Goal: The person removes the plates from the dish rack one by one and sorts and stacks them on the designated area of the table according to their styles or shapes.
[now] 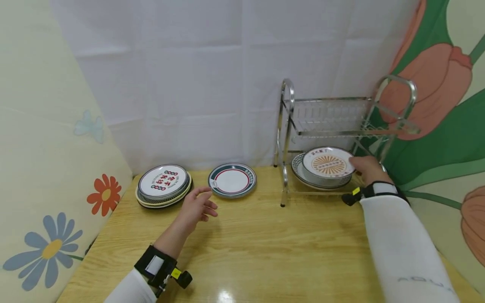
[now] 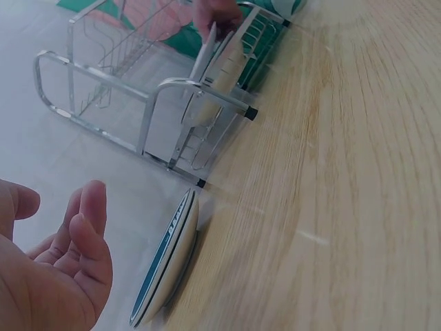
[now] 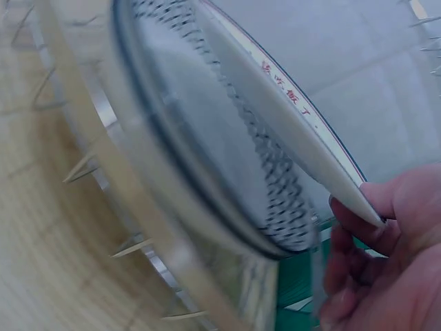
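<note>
My right hand [image 1: 368, 168] pinches the right rim of a white plate [image 1: 329, 163] with an orange ray pattern. In the right wrist view that plate [image 3: 303, 114] is tilted above a plate with a dark checkered rim [image 3: 286, 200], thumb on top and fingers beneath. The checkered plate [image 1: 298, 168] lies on the lower tier of a metal dish rack [image 1: 286, 176]. My left hand [image 1: 196, 207] hovers over the table with relaxed fingers and holds nothing. Beyond its fingertips lies a plate with a dark teal rim [image 1: 233, 180].
A stack of several plates [image 1: 163, 182], topped by a white one with red characters, stands at the table's left. The rack's upper wire tier [image 1: 326, 118] hangs above the right hand's plate. A white cloth [image 1: 189, 84] covers the back; painted panels [image 1: 447, 168] flank the wooden table [image 1: 257, 244].
</note>
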{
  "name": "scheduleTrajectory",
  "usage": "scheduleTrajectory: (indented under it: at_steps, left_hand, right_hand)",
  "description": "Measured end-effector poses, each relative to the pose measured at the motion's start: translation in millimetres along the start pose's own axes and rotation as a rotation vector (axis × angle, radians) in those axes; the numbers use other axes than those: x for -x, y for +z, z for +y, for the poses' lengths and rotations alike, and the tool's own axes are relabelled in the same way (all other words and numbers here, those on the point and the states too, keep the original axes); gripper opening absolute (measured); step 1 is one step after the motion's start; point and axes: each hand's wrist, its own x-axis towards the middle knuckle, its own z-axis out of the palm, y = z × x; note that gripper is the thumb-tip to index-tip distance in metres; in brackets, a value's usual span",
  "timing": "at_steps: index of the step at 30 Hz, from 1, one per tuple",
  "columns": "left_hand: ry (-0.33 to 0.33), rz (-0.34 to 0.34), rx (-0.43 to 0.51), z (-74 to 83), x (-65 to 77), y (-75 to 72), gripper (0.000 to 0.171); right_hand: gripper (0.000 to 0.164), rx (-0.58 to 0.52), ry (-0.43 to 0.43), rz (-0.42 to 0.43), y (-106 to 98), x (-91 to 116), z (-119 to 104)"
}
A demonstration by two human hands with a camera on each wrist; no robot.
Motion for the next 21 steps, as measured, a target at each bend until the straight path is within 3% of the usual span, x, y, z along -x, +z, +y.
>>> scheduleTrajectory:
  at_steps: [4,8,12,17,21]
  left_hand:
    - [0.004,0.004,-0.003,1.6,3.0,-1.5,0.044]
    - [-0.002,-0.011,-0.002,1.1,5.1,-1.9,0.043]
    - [0.003,-0.021,-0.003,0.8,6.6,-1.2,0.044]
    - [0.006,-0.034,-0.007,2.6,10.6,-0.2,0.045]
    - [0.013,-0.056,-0.003,4.2,15.1,0.9,0.045]
  right_hand:
    - [0.038,-0.191,-0.053,-0.028,-7.0,-2.7,-8.5]
    - [0.043,-0.216,-0.100,-0.050,-9.9,2.1,-16.6]
    - [0.033,-0.248,-0.143,-0.065,-9.8,9.2,-20.6]
    - [0.067,-0.269,-0.194,-0.165,-11.7,22.8,-23.1]
    - [0.070,-0.246,-0.225,-0.232,-14.1,39.6,-25.1]
